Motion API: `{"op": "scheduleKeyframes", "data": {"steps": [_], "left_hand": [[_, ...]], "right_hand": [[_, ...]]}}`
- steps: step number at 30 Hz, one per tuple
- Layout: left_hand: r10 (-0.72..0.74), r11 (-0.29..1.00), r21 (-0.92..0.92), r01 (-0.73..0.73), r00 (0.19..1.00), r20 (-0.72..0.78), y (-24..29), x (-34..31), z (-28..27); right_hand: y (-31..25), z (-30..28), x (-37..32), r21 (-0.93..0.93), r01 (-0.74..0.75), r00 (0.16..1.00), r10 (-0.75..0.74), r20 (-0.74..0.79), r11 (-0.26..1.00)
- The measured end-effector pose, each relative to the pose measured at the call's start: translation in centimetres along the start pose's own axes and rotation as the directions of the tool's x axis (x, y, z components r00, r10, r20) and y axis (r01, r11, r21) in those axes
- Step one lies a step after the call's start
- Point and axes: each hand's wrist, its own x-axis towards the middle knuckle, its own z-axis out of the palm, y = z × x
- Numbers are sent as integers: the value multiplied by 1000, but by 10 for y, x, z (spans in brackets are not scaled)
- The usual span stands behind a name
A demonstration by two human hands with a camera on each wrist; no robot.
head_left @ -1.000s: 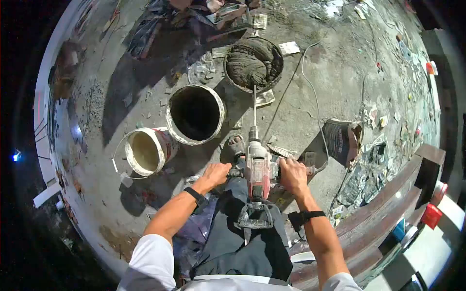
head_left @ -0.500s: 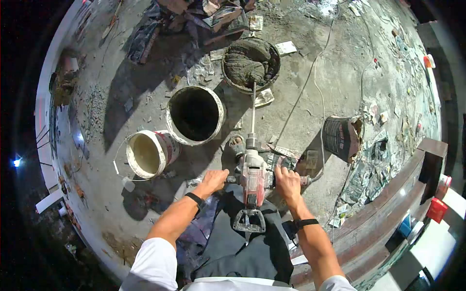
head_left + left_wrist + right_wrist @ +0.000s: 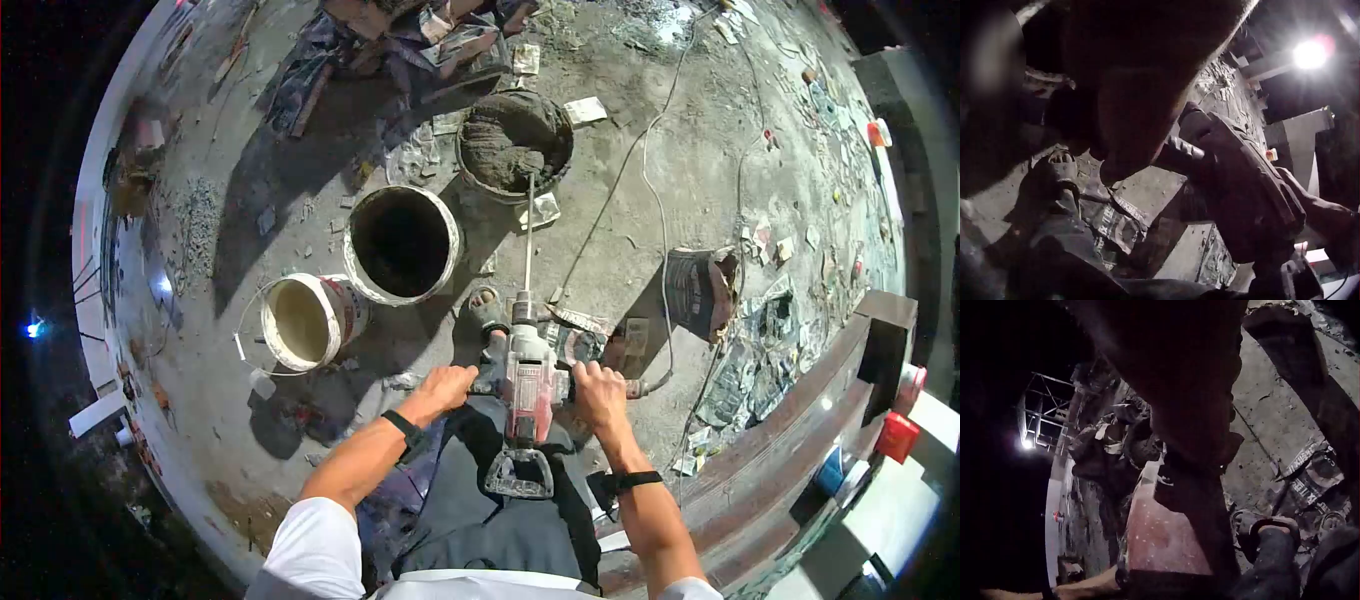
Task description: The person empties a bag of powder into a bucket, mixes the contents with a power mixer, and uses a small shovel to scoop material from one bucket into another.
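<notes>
A handheld electric paddle mixer (image 3: 528, 390), grey and red with a loop handle at its rear, hangs over the person's legs. The left hand (image 3: 445, 388) grips its left side handle; on the opposite side the right hand (image 3: 602, 397) holds the other one. From the mixer a long thin rod (image 3: 529, 240) runs forward into thick grey mortar (image 3: 500, 150) in a round bucket (image 3: 476, 184). The rod's far end is hidden in the mortar. Both wrist views are dark, showing the mixer body (image 3: 1247, 187) close beside each hand.
Left of the rod stand a large dark-inside bucket (image 3: 453, 262) and a smaller white pail (image 3: 335, 330) with pale liquid. A torn bag (image 3: 700, 290) stands at right near a power cable (image 3: 660, 215). Debris lies at the back; wooden steps (image 3: 800, 420) rise at lower right.
The mixer has come slightly back toward the person, both hands still holding its handles. The mortar's surface has changed shape around the rod. The cable by the right hand has shifted.
</notes>
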Motion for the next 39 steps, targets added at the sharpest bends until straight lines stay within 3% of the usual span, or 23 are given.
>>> {"op": "scheduleKeyframes", "data": {"steps": [3, 10, 19, 21, 22, 23, 24, 25, 26, 27, 31, 32, 34, 39], "left_hand": [[-23, 1000, -17, 22, 999, -35, 10, -4, -2], [-19, 998, -64, 22, 999, 46, 29, -14, -30], [56, 979, -199, -48, 998, 35, 61, -23, -104], [22, 968, -251, -4, 997, 68, 67, -24, -117], [21, 964, -264, -6, 998, 56, 70, -25, -123], [18, 961, -277, -6, 999, 39, 72, -26, -130], [19, 970, -241, 13, 991, 131, 72, -24, -138], [17, 968, -250, 15, 992, 128, 74, -27, -143], [18, 972, -236, 2, 996, 83, 70, -31, -146], [14, 976, -217, -6, 999, 35, 70, -30, -151], [34, 952, -303, -39, 999, -22, 82, -44, -187], [9, 971, -240, 2, 999, 42, 86, -46, -205], [22, 962, -271, -17, 1000, 14, 87, -51, -213], [2, 950, -312, -4, 1000, -7, 94, -47, -246]], "right_hand": [[3, -4, -6, 7, -12, 1000, 12, 16, 1000], [7, -53, -6, 15, -13, 998, 12, 65, 1000], [16, -166, 28, -4, 28, 983, -26, 182, 1000], [24, -188, 37, -16, 96, 962, -89, 257, 995], [26, -193, 41, 7, 85, 983, -85, 166, 996], [27, -203, 45, 0, 93, 982, -91, 167, 996], [27, -216, 52, -13, 117, 967, -111, 227, 993], [26, -227, 54, -23, 142, 948, -130, 290, 990], [26, -222, 57, -39, 182, 966, -171, 195, 983], [25, -233, 61, -44, 187, 965, -176, 195, 981], [20, -269, 76, -73, 208, 941, -180, 286, 975], [20, -275, 81, -78, 210, 933, -176, 313, 975], [11, -300, 91, -79, 201, 902, -153, 404, 976], [24, -328, 121, -99, 281, 900, -226, 374, 954]]}}
